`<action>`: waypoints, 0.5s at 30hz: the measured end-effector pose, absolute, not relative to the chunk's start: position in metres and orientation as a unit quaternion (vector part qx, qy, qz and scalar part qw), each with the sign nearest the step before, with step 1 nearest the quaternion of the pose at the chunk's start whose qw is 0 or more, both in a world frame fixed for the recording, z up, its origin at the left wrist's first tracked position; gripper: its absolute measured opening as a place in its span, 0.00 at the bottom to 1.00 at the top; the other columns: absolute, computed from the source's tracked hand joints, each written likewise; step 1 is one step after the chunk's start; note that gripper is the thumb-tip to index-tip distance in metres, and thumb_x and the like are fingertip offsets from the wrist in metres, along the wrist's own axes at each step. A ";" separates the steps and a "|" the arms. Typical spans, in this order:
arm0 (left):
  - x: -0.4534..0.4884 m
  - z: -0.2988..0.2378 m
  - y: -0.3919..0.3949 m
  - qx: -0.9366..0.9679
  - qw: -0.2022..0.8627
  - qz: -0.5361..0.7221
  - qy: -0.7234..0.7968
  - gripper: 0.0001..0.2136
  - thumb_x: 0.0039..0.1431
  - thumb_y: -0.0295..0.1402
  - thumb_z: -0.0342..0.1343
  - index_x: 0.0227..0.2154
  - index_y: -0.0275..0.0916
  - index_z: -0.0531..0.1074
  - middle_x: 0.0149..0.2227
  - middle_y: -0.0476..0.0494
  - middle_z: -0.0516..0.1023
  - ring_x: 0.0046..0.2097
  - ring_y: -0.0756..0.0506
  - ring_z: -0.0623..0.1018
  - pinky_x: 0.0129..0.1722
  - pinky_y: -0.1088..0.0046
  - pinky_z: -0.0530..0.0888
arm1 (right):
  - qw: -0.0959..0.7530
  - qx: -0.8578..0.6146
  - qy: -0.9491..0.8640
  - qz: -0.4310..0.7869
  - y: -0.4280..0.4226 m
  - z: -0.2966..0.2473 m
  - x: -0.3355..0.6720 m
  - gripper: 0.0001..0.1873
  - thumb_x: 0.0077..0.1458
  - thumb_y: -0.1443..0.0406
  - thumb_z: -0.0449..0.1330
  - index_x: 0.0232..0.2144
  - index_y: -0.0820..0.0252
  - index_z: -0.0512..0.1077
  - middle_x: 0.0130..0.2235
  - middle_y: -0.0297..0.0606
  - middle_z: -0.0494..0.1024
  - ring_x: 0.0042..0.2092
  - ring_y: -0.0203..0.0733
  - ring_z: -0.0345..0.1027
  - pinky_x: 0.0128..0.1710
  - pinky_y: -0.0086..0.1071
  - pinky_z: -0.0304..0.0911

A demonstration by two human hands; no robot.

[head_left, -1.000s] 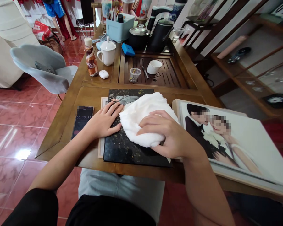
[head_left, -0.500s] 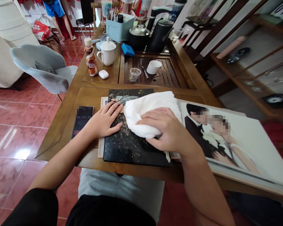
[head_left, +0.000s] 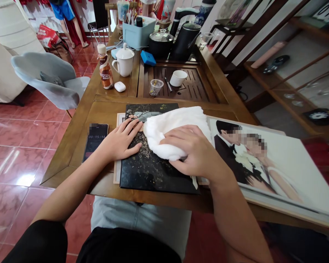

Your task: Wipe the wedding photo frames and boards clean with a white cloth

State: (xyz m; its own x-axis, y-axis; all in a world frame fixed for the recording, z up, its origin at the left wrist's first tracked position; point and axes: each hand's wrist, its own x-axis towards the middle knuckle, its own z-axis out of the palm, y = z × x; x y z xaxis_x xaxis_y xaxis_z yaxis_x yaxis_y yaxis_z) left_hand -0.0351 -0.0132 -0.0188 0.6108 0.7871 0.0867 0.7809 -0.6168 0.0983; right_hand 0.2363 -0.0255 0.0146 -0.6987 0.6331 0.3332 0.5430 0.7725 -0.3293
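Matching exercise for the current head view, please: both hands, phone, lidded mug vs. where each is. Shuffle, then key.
1. Left hand
2. Right hand
3. Phone
4. Lidded mug

A. Next to the bottle
B. Curled on the white cloth
C. On the table, screen up
D. Spread on the left part of the black panel

Pairs: 1-D, 2-B, 3-C, 4-A

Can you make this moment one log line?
left hand: spread on black panel | right hand: grasping white cloth over panel | nearby: phone, large photo
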 end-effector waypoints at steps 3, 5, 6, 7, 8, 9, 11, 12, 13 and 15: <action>-0.035 -0.019 -0.013 0.898 0.024 0.058 0.435 0.34 0.73 0.50 0.39 0.71 0.28 0.52 0.73 0.28 0.55 0.75 0.32 0.51 0.73 0.52 0.54 | 0.225 -0.265 -0.926 0.147 -0.026 0.016 0.238 0.15 0.44 0.69 0.55 0.36 0.55 0.73 0.39 0.36 0.79 0.43 0.47 0.73 0.56 0.47 0.52; -0.035 -0.019 -0.013 0.898 0.022 0.059 0.435 0.34 0.73 0.50 0.40 0.71 0.27 0.52 0.73 0.28 0.55 0.75 0.32 0.52 0.73 0.52 0.54 | 0.228 -0.245 -0.928 0.168 -0.026 0.017 0.238 0.15 0.42 0.69 0.54 0.34 0.55 0.73 0.37 0.34 0.78 0.40 0.45 0.72 0.56 0.46 0.52; -0.035 -0.019 -0.013 0.898 0.022 0.060 0.435 0.35 0.73 0.49 0.41 0.71 0.27 0.51 0.73 0.28 0.55 0.75 0.32 0.52 0.73 0.52 0.54 | 0.230 -0.244 -0.927 0.170 -0.026 0.017 0.238 0.15 0.42 0.69 0.54 0.34 0.55 0.73 0.37 0.34 0.78 0.40 0.45 0.72 0.56 0.46 0.53; -0.035 -0.019 -0.013 0.898 0.022 0.061 0.435 0.35 0.73 0.49 0.41 0.71 0.27 0.51 0.73 0.27 0.55 0.75 0.31 0.52 0.73 0.52 0.54 | 0.234 -0.248 -0.925 0.166 -0.027 0.016 0.238 0.15 0.42 0.69 0.54 0.34 0.55 0.73 0.37 0.34 0.78 0.40 0.45 0.72 0.55 0.46 0.53; -0.035 -0.019 -0.013 0.897 0.023 0.062 0.436 0.34 0.73 0.49 0.41 0.71 0.27 0.52 0.73 0.27 0.55 0.75 0.31 0.52 0.73 0.52 0.54 | 0.238 -0.256 -0.924 0.155 -0.027 0.016 0.237 0.15 0.43 0.69 0.54 0.35 0.55 0.73 0.37 0.35 0.79 0.41 0.46 0.73 0.55 0.46 0.53; -0.035 -0.019 -0.014 0.897 0.024 0.062 0.437 0.34 0.73 0.49 0.41 0.71 0.28 0.52 0.73 0.28 0.55 0.75 0.32 0.52 0.73 0.52 0.55 | 0.240 -0.268 -0.922 0.140 -0.026 0.015 0.237 0.14 0.44 0.69 0.54 0.36 0.56 0.73 0.38 0.36 0.79 0.42 0.47 0.73 0.54 0.46 0.54; -0.035 -0.019 -0.014 0.896 0.025 0.061 0.439 0.34 0.73 0.49 0.40 0.71 0.28 0.52 0.73 0.28 0.55 0.75 0.32 0.52 0.73 0.52 0.55 | 0.237 -0.293 -0.920 0.108 -0.026 0.013 0.235 0.14 0.46 0.69 0.55 0.37 0.57 0.74 0.39 0.38 0.79 0.44 0.50 0.74 0.53 0.46 0.54; -0.035 -0.019 -0.014 0.896 0.024 0.059 0.440 0.34 0.73 0.50 0.40 0.71 0.28 0.51 0.73 0.28 0.55 0.75 0.32 0.51 0.73 0.53 0.54 | 0.233 -0.302 -0.919 0.098 -0.026 0.013 0.235 0.14 0.47 0.69 0.56 0.38 0.58 0.74 0.39 0.39 0.79 0.45 0.51 0.74 0.53 0.47 0.54; -0.035 -0.019 -0.014 0.896 0.023 0.056 0.441 0.35 0.73 0.50 0.40 0.71 0.27 0.51 0.73 0.28 0.55 0.75 0.32 0.51 0.73 0.53 0.54 | 0.232 -0.307 -0.918 0.093 -0.026 0.013 0.235 0.14 0.47 0.69 0.56 0.38 0.58 0.74 0.40 0.39 0.79 0.45 0.51 0.74 0.53 0.47 0.54; -0.035 -0.019 -0.014 0.896 0.019 0.051 0.441 0.35 0.73 0.50 0.39 0.71 0.26 0.52 0.73 0.27 0.54 0.75 0.32 0.51 0.73 0.54 0.53 | 0.234 -0.297 -0.920 0.101 -0.026 0.013 0.235 0.14 0.46 0.69 0.56 0.38 0.58 0.74 0.40 0.39 0.79 0.45 0.51 0.74 0.54 0.47 0.54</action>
